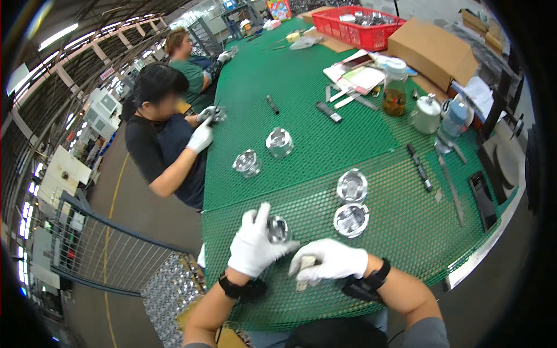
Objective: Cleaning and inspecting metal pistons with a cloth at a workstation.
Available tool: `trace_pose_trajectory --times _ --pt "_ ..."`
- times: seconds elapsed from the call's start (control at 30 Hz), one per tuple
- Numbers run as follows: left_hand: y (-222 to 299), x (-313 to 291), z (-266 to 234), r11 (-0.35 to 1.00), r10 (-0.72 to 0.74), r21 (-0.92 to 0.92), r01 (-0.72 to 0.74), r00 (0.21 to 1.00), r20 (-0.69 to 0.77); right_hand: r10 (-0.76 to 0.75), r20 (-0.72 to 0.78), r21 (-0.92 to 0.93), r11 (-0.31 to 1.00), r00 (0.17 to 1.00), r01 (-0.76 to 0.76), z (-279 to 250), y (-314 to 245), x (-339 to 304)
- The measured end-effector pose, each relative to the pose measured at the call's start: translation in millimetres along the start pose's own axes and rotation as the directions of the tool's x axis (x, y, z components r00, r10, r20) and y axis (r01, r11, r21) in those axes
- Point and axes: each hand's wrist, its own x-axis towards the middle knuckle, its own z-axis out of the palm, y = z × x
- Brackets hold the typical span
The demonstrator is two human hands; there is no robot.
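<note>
My left hand (253, 248), in a white glove, has its thumb and fingers curled round a silver metal piston (279, 230) near the table's front left. Close beside it, my gloved right hand (333, 260) is closed on a small beige block (306, 271); the fingers partly cover this piece, and its exact kind is unclear. Beyond my right hand two more pistons stand together, a nearer piston (351, 220) and a farther piston (352, 186). Farther left are another two, one piston (247, 163) and another piston (279, 142).
A green mesh mat (325, 156) covers the table. Right lie a marker (419, 168), a metal strip (450, 188) and a phone (483, 200); behind them stand jars (395, 87), a mug (426, 113) and a red basket (354, 28). Two gloved co-workers (165, 124) line the left edge.
</note>
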Motion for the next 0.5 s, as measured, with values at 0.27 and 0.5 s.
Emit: trace_pose_trajectory --times 0.27,0.5 --pt "-58.3 -23.5 -1.7 0.934 0.342 -0.12 -0.337 0.939 0.025 0.058 -0.36 0.283 0.958 0.931 0.05 0.1 -6.9 2.4" --pt "-46.8 -34.9 44.4 0.831 0.307 -0.428 -0.355 0.935 -0.18 -0.251 -0.551 -0.444 0.896 0.796 -0.025 20.9 -1.3 16.3"
